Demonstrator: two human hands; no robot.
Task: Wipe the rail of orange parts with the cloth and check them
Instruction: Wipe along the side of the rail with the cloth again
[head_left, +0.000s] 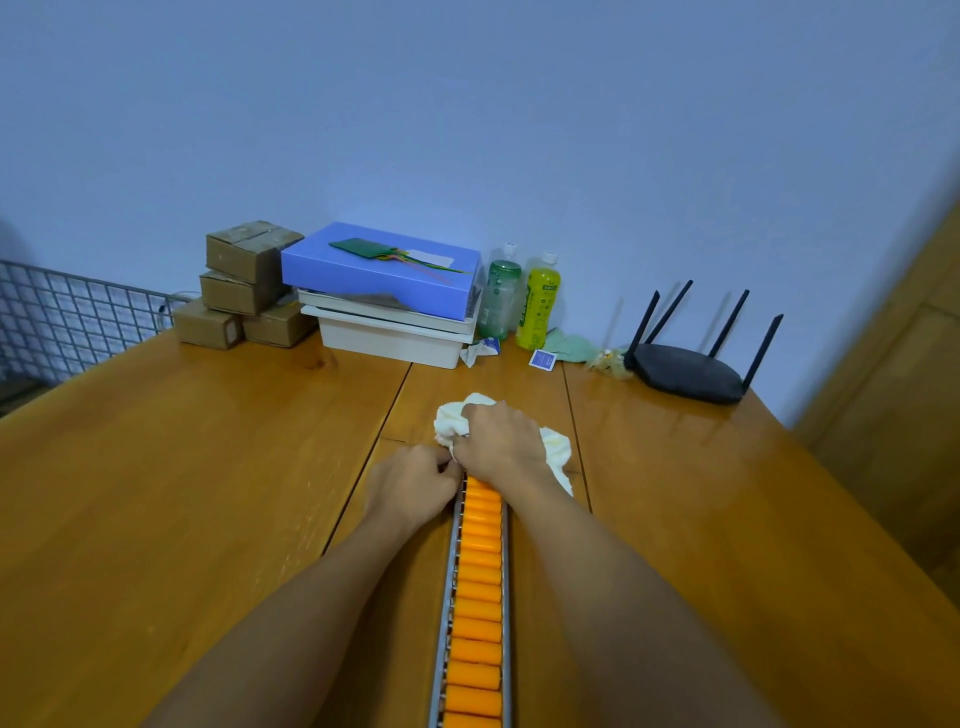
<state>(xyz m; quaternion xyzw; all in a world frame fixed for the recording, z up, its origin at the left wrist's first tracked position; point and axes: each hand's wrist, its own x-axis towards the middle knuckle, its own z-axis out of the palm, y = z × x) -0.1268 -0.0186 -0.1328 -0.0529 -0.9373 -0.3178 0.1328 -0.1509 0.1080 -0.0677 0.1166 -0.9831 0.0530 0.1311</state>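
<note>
A metal rail filled with several orange cylindrical parts runs along the wooden table from the bottom edge away from me. At its far end my right hand grips a bunched white cloth and presses it down over the rail's end. My left hand sits at the rail's left side close to that end, fingers curled against the metal edge. The rail's far tip is hidden under both hands.
At the back stand stacked cardboard boxes, a blue box on white trays, two bottles, wrappers and a black router. A wire grid is at the left; a wooden panel at the right.
</note>
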